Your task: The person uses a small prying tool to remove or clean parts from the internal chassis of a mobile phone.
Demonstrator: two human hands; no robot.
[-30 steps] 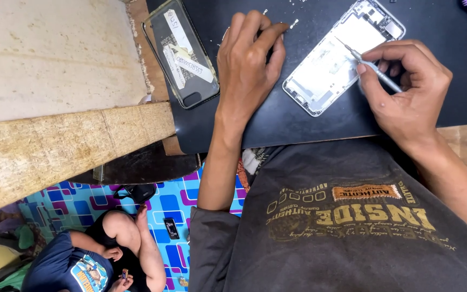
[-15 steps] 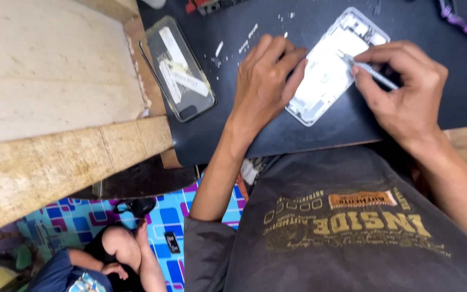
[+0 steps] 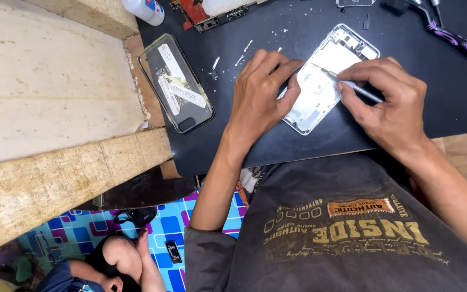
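An opened phone housing point(image 3: 326, 75), white and silver inside, lies on a black work mat point(image 3: 298, 32). My left hand point(image 3: 258, 97) presses flat on its left edge and holds it down. My right hand point(image 3: 390, 105) pinches a thin metal tool point(image 3: 351, 85) like a pen, its tip resting on the upper middle of the housing. The lower left part of the housing is hidden under my left fingers.
A second phone in a clear case point(image 3: 177, 84) with paper labels lies left on the mat. A white bottle point(image 3: 144, 10), a circuit board point(image 3: 204, 13) and a purple-handled tool point(image 3: 463, 44) sit at the mat's far edge. Small screws dot the mat. A person point(image 3: 109, 265) sits on the floor below.
The view has shifted, so both hands and the housing sit lower in frame. My right hand has moved the tool tip left, toward the housing's middle. My left hand still holds the housing.
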